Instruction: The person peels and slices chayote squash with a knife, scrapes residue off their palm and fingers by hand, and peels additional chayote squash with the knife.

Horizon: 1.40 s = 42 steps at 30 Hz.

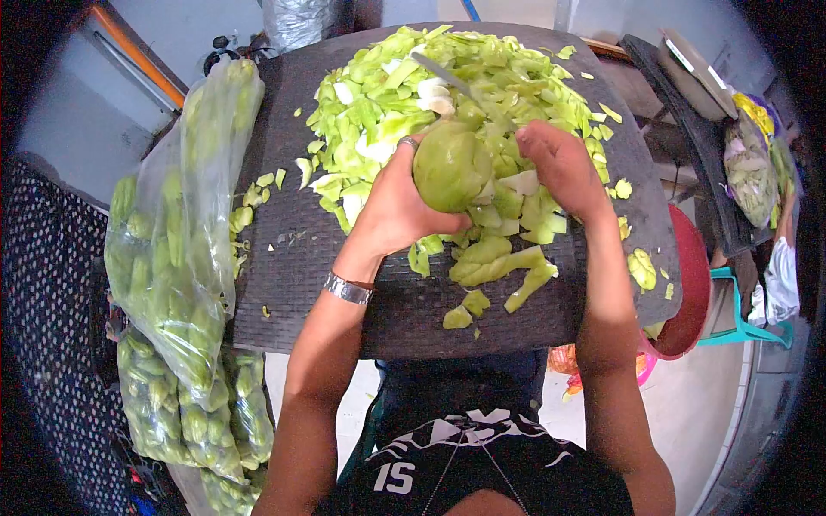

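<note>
My left hand (pixel 391 211) is wrapped around a pale green chayote (pixel 451 168), holding it up over the dark tabletop (pixel 292 284). A ring and a metal bracelet (pixel 348 289) show on that arm. Closed around a knife (pixel 447 76), my right hand (pixel 564 168) is just right of the chayote. The blade points up and left above a pile of cut chayote pieces (pixel 379 103); the handle is hidden in my fist. Larger chayote pieces (pixel 495 262) lie on the tabletop below my hands.
Clear plastic bags of whole chayotes (pixel 168 258) stand along the table's left side. A red tub (pixel 688 292) and a teal stool (pixel 740 310) are at the right. Farther right, a dark side table (pixel 701 163) holds bagged vegetables (pixel 750 168).
</note>
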### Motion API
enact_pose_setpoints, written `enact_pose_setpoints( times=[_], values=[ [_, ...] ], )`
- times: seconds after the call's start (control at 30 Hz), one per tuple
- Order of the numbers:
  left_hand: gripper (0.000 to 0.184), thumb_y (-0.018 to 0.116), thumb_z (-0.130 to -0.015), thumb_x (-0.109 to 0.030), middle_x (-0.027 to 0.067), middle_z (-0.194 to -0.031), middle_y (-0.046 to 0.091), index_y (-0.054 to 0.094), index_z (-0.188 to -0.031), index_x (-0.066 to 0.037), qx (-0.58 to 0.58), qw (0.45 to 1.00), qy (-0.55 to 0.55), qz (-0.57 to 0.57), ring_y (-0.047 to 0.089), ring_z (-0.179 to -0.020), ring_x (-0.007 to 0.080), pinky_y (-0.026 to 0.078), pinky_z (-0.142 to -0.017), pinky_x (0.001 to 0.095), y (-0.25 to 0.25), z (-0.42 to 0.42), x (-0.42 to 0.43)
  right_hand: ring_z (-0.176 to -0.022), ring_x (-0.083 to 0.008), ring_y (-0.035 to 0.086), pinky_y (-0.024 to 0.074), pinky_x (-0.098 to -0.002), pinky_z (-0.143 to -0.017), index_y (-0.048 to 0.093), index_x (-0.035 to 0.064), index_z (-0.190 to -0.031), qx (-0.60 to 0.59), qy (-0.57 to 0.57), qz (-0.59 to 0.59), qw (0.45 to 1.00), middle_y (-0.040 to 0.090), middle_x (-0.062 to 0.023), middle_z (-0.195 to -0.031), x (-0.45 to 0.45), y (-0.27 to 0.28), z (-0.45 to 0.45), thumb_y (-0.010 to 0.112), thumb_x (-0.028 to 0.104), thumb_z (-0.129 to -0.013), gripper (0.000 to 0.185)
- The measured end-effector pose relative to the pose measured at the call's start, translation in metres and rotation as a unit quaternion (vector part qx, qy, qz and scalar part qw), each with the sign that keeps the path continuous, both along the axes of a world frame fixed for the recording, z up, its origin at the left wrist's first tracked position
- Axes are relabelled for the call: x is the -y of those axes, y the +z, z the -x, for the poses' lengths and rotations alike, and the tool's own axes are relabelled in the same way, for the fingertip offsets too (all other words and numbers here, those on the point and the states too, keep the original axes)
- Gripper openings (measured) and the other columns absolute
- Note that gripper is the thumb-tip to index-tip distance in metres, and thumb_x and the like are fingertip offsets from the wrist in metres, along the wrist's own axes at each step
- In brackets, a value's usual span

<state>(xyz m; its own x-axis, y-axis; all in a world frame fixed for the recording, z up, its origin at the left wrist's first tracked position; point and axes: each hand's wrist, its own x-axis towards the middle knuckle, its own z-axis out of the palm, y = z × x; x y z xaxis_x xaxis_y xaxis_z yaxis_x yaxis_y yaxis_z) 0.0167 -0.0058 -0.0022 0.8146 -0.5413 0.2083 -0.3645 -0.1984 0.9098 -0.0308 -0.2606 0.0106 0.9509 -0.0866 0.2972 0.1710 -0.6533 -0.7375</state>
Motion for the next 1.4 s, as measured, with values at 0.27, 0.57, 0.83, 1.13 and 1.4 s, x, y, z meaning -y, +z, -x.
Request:
enact_pose_setpoints(
  times=[0.27,0.57,0.83,1.13,1.4],
  values=[
    [0.099,0.094,-0.052,-0.014,0.0155,-0.120,0.066,0.047,-0.138,0.003,0.125,0.988,-0.002,-0.092,0.067,-0.110,0.0270,0.054,-0.095,0.0372,-0.001,-0.002,-0.008,-0.072,-0.0388,0.069,0.0515,-0.0451,-0.066,0.070,0.0048,-0.095,0.029,0.116,0.078,0.990,0.065,-0.0204,-0.074,-0.032,0.012,0.017,0.069,0.064,-0.089,0.059],
    [0.097,0.090,-0.052,-0.015,0.0159,-0.119,0.066,0.047,-0.137,0.001,0.217,0.971,-0.031,-0.093,0.067,-0.111,0.0303,0.053,-0.096,0.0377,0.001,-0.007,-0.019,-0.067,-0.0313,0.063,0.0493,-0.0420,-0.066,0.069,0.0053,-0.096,0.006,0.135,0.044,0.990,0.065,-0.0175,-0.080,-0.012,0.001,0.011,0.070,0.062,-0.089,0.057],
    [0.091,0.093,-0.049,-0.016,0.0106,-0.124,0.062,0.054,-0.130,-0.005,0.176,0.974,0.018,-0.141,0.062,-0.116,0.0283,0.050,-0.102,0.0387,0.017,-0.003,-0.023,-0.073,-0.0209,0.054,0.0462,-0.0378,-0.070,0.065,0.0009,-0.089,-0.100,0.092,0.050,0.989,0.059,-0.0128,-0.075,0.008,-0.004,0.001,0.062,0.059,-0.097,0.059],
    [0.072,0.090,-0.071,-0.019,0.0114,-0.117,0.069,0.054,-0.131,-0.004,0.038,0.996,0.051,0.067,0.068,-0.107,0.0244,0.053,-0.094,0.0366,0.004,-0.008,-0.010,-0.075,-0.0227,0.058,0.0491,-0.0399,-0.074,0.069,0.0004,-0.087,-0.125,-0.018,-0.018,0.992,0.063,-0.0156,-0.078,0.012,-0.010,-0.003,0.058,0.063,-0.099,0.065],
    [0.055,0.063,-0.099,-0.045,0.0101,-0.123,0.068,0.056,-0.137,-0.005,-0.272,0.918,0.065,0.283,0.068,-0.106,0.0230,0.056,-0.093,0.0374,-0.015,-0.009,0.002,-0.051,-0.0032,0.044,0.0343,-0.0239,-0.046,0.069,0.0086,-0.112,-0.177,0.092,-0.132,0.971,0.054,0.0067,-0.068,-0.054,0.019,0.022,0.082,0.039,-0.089,0.041]
  ],
)
